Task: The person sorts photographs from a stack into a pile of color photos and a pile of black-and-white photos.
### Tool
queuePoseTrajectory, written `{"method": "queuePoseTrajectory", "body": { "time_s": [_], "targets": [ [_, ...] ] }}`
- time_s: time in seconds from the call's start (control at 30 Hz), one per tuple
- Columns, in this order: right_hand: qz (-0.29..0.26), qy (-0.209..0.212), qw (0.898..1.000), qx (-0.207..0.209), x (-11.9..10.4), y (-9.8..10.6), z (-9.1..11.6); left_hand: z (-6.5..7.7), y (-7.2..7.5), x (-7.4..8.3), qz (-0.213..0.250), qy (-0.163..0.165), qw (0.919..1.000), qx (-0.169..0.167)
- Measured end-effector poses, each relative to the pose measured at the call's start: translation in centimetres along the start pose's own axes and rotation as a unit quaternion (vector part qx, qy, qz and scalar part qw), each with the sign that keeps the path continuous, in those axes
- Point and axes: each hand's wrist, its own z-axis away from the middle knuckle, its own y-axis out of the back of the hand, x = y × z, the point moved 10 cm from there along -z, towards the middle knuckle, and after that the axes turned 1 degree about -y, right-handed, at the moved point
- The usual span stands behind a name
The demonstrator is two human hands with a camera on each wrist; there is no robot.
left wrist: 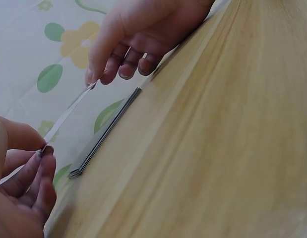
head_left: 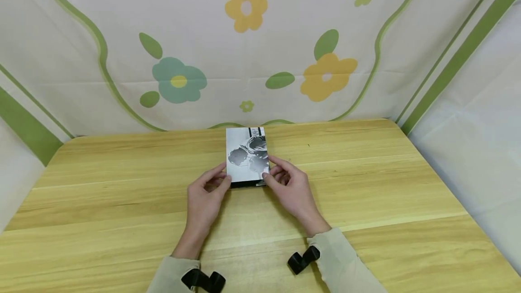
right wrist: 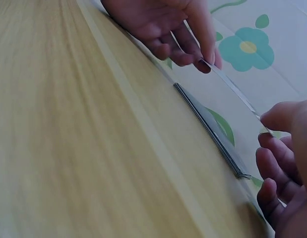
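Note:
A black-and-white printed photo card (head_left: pixel 246 155) is raised off the wooden table, pinched at both near corners. My left hand (head_left: pixel 205 198) holds its left corner between thumb and fingers, and my right hand (head_left: pixel 294 190) pinches the right one. Under the card lies a thin stack of similar-looking cards (left wrist: pixel 106 133), flat on the tabletop. From the head view only a dark strip of that stack shows below the card's near edge. Both wrist views show a gap between the held card and the stack.
The wooden table (head_left: pixel 122 220) runs back to a white cloth backdrop (head_left: pixel 244 58) printed with flowers and green lines. Cloth walls stand at both sides. A black camera mount (head_left: pixel 203 280) sits on the left cuff, another (head_left: pixel 303 259) on the right.

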Motion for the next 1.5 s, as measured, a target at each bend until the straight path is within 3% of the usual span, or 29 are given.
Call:
{"method": "queuePoseTrajectory", "body": {
  "time_s": [0.17,0.3,1.2,1.5],
  "targets": [
    [-0.014,-0.001,1.000,-0.002,0.1,-0.2,-0.1,0.1,-0.3,0.1,0.057,0.000,0.9983,-0.011],
    [-0.029,-0.005,1.000,-0.004,0.2,-0.3,-0.1,0.1,-0.4,0.1,0.075,0.005,0.9971,-0.015],
    [-0.058,-0.001,0.998,0.010,-0.3,-0.2,-0.2,0.2,-0.5,-0.3,0.073,0.012,0.9971,-0.019],
    [-0.051,0.002,0.998,0.031,-0.1,0.7,-0.2,0.0,-1.5,-0.1,0.058,0.015,0.9978,-0.026]
  ]
}}
